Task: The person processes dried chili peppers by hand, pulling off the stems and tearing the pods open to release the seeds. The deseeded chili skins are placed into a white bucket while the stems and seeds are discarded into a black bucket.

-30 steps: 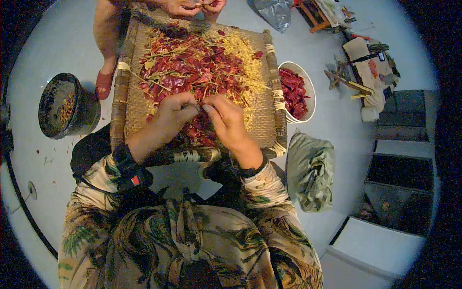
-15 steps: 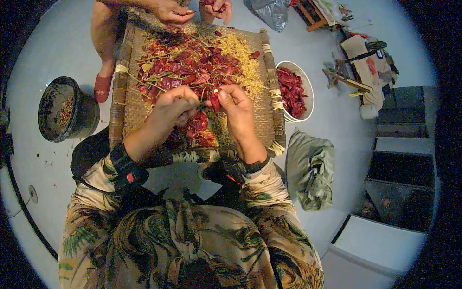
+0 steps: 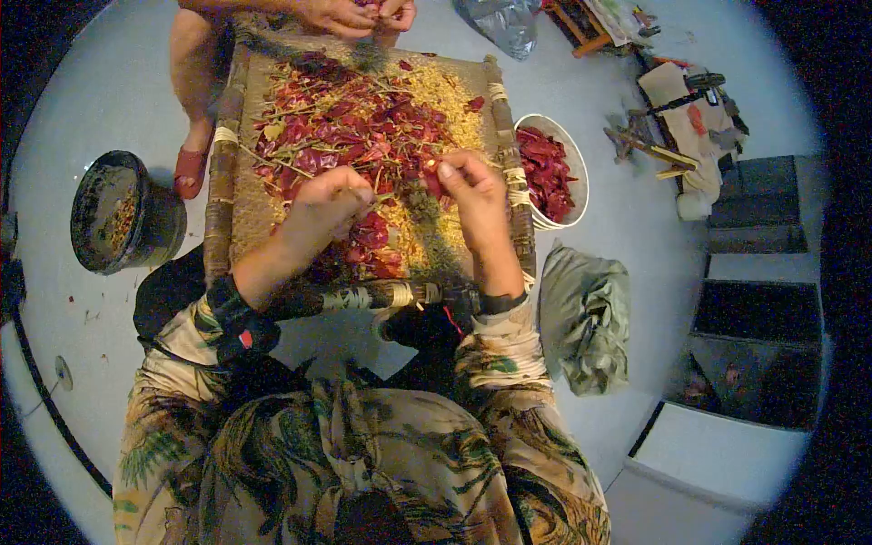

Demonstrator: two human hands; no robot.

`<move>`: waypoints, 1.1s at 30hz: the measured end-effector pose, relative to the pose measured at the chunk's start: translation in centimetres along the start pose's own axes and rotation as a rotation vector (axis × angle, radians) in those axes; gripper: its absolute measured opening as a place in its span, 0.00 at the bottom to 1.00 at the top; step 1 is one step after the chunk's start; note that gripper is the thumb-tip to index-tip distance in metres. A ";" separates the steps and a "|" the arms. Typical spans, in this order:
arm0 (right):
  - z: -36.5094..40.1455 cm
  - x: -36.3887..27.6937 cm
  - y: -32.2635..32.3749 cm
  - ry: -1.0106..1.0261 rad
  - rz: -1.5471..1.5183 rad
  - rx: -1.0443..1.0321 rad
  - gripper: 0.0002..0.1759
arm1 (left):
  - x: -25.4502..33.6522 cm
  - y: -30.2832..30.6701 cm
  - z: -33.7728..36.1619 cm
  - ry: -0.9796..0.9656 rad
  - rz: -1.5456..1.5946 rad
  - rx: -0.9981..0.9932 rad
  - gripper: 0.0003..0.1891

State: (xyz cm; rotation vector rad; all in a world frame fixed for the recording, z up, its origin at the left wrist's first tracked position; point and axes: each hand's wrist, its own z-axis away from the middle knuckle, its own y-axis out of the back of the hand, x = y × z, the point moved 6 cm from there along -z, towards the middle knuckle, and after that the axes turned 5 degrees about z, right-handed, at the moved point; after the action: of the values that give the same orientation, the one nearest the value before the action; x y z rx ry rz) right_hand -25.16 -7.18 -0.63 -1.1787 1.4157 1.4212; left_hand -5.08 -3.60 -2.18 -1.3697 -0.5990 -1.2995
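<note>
Dried red chilies, stems and yellow seeds cover a woven tray in front of me. Above its near part, my right hand pinches a red dried chili between thumb and fingertips. To its left, my left hand is closed with fingers curled together, and a thin greenish stem seems to poke out at its fingertips. Whether it holds more is hidden. The two hands are apart over the chilies.
A white bucket of red chilies stands right of the tray, a black bucket with seeds at left. Across from me, another person's hands work at the tray's far edge. A grey-green bag lies on the floor at right.
My right hand has moved right with the chili, away from my left hand, which stays nearly in place. The other person's hands have come together.
</note>
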 end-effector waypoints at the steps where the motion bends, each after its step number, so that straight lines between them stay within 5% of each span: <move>1: 0.4 -0.7 -0.9 0.018 0.007 -0.046 0.06 | 0.1 -0.2 0.1 -0.026 -0.004 -0.005 0.05; 18: 3.1 -6.2 -5.3 0.555 0.532 -0.069 0.05 | -1.4 0.3 -0.4 -0.044 -0.011 -0.004 0.04; 27: 3.8 -5.8 -6.3 0.666 0.669 -0.051 0.07 | -1.8 1.1 -0.5 0.056 -0.082 0.096 0.04; 33: 3.2 -5.0 -5.5 0.567 0.673 -0.004 0.04 | -0.9 0.7 -0.2 0.076 0.310 0.053 0.03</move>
State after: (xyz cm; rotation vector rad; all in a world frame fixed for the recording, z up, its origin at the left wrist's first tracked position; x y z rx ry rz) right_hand -18.81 -3.28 2.59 -1.2202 2.3696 1.5800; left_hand -4.82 -3.71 -3.31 -1.3050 -0.3495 -1.0718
